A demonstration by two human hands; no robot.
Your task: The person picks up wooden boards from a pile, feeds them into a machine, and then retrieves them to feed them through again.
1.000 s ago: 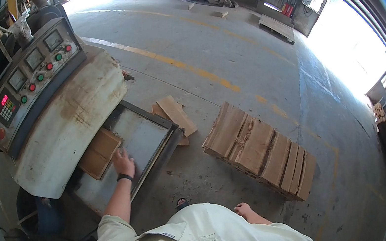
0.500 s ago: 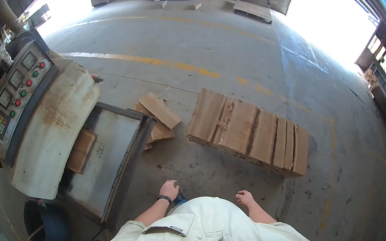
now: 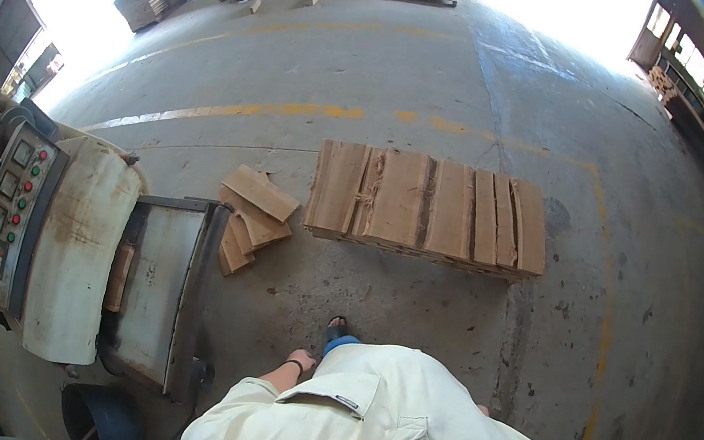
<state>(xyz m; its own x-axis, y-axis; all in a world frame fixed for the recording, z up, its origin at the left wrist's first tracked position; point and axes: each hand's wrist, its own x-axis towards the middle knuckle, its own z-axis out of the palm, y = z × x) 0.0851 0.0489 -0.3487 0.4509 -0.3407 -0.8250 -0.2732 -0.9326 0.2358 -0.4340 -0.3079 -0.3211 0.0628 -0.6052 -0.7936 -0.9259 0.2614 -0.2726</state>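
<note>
Left hand [image 3: 301, 362] hung empty and loosely open at the hip beside the machine table [image 3: 163, 283]; right hand was hidden behind the shirt, so its state could not be told. A board [image 3: 120, 276] lay on that table, partly under the machine's hood [image 3: 75, 247]. Judged risk: loose offcuts [image 3: 251, 214] on the concrete floor [image 3: 446, 79] just beyond the table could trip a sandalled foot [image 3: 336, 327]; the stacked boards [image 3: 430, 206] lay farther out in the open, sunlit shed.
</note>
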